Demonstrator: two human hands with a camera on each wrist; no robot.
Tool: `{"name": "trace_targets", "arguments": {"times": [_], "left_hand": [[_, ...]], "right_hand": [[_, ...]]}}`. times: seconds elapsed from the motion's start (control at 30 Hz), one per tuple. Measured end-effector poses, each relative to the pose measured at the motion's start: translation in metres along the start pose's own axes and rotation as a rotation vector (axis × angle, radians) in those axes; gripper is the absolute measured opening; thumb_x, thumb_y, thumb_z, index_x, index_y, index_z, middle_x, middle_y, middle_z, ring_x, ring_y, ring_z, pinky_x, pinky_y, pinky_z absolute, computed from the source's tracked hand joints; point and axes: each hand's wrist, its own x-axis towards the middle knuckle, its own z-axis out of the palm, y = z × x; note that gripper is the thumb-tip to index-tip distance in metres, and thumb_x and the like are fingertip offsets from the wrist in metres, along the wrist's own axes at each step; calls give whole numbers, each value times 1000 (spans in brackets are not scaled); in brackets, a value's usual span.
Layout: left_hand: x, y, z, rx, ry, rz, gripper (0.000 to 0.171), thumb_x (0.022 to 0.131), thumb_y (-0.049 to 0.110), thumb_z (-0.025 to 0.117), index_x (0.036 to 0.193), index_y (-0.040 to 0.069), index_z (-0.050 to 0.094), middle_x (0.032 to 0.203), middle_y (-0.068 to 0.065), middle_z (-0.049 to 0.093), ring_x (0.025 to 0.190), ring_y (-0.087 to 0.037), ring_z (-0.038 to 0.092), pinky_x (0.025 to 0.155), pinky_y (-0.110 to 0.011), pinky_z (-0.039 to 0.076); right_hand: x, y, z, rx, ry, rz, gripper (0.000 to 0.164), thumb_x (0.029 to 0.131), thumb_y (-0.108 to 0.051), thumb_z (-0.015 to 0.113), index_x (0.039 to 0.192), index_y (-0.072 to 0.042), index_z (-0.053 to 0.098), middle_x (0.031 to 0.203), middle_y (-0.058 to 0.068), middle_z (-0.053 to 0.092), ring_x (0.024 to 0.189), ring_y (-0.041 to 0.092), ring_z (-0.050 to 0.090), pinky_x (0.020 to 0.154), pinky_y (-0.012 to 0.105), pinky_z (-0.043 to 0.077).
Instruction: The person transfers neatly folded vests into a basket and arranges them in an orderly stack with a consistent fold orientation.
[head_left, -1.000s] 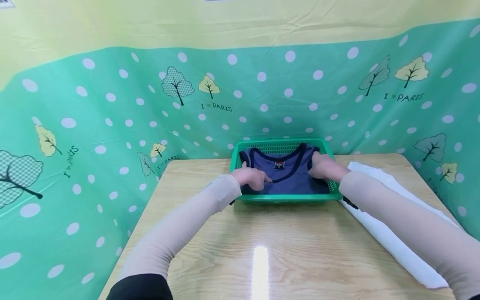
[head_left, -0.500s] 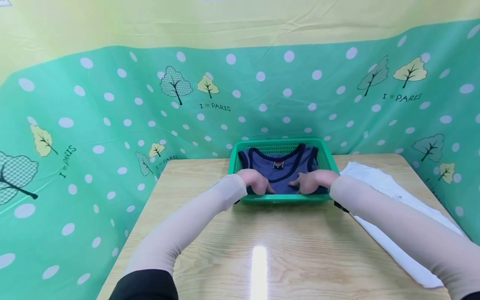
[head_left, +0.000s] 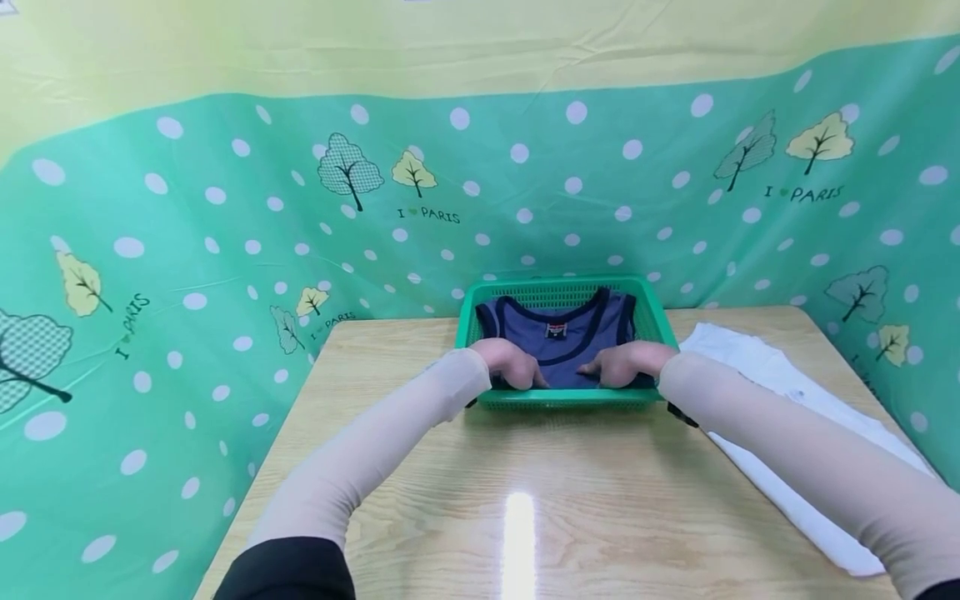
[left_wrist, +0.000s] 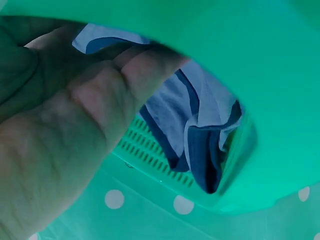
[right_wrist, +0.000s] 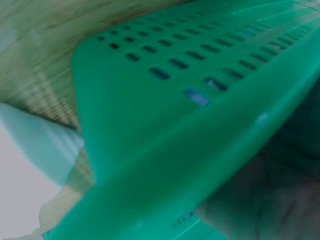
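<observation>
A blue tank top (head_left: 581,343) with dark navy trim and a neck label lies spread in a green plastic basket (head_left: 566,396). Inside the basket's front side, my left hand (head_left: 513,367) rests on the lower part of the tank top, fingers pointing down and inward. Facing it a short way to the right, my right hand (head_left: 618,367) touches the same part, its index finger stretched out to the left. The left wrist view has the left hand (left_wrist: 87,107) reaching under the green rim over the fabric. Dimly lit, the right hand (right_wrist: 275,200) sits behind the rim in the right wrist view.
The basket stands near the back of a wooden table (head_left: 420,492), close to a green dotted curtain (head_left: 420,275). A white folded cloth (head_left: 757,362) lies along the table's right side, partly beneath the right sleeve (head_left: 795,442).
The right hand has moved from the tank top's right armhole leftward and toward the basket's front. The left hand has shifted slightly down to the front. In the last half second both are nearly still.
</observation>
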Motion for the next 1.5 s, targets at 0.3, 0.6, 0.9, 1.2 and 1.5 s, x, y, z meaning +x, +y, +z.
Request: {"name": "trace_targets", "arguments": {"times": [0.3,0.6,0.9,1.2,1.5], "left_hand": [[-4,-5,-9,-18,231,-92,61,110,17,47,167,12,28,172,-5,25,160,-30,11,120,-38,26],[5,-22,-15,5,146,-261,69,109,31,51,170,29,18,175,-17,-3,160,-33,-4,126,-50,18],[8,-22,-39,60,39,-284,79,106,34,61,170,29,16,175,2,16,156,-23,23,115,-38,37],[15,-20,-40,98,104,-282,75,106,35,60,170,29,20,175,-9,16,156,-28,25,116,-39,37],[18,-20,-22,138,160,-307,71,109,33,55,170,29,20,174,-18,8,159,-31,14,116,-38,37]], "right_hand": [[5,-12,-13,82,222,75,75,102,-24,70,164,-3,33,165,35,23,151,54,23,116,64,32],[23,-8,-19,5,62,124,78,105,-33,65,168,-11,25,168,32,18,154,51,16,119,64,26],[28,-3,-31,-34,-11,139,84,101,-34,71,168,-14,25,168,23,27,153,47,25,117,60,33],[38,1,-39,-47,-51,155,84,101,-38,71,169,-24,24,172,25,10,155,51,9,118,63,28],[45,10,-33,-63,-88,157,92,98,-34,76,170,-29,19,173,23,4,155,53,-1,118,66,24]]}}
